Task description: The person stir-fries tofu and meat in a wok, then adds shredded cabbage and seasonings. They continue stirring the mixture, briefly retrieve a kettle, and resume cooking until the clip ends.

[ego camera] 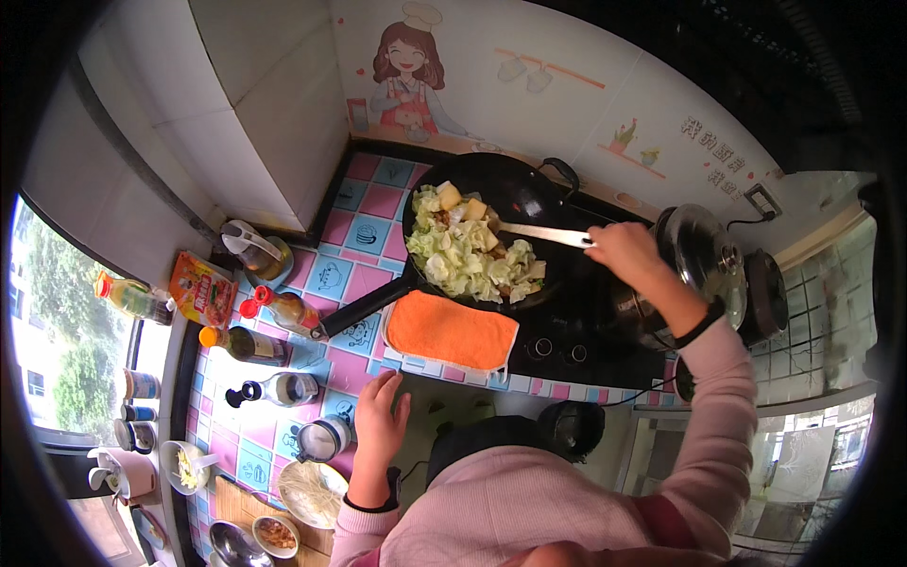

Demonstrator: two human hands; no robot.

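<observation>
My right hand [623,254] is closed around the pale handle of a spatula [542,232], whose far end is among the food in a black wok [528,191]. Chopped cabbage [464,259] with some yellowish chunks and brown bits fills the wok's left and lower part. The wok sits on a black stove, its long handle [365,308] pointing down-left over the tiled counter. My left hand [381,411] is empty, fingers apart, by the counter's edge below an orange cloth [450,332].
Left of the wok handle stand a red-capped sauce bottle [290,312], other bottles and a glass oil pot [258,255]. Lower left are a bowl of noodles [312,494], a small bowl [276,536] and a cutting board [237,500]. A glass-lidded pot [701,262] is at right.
</observation>
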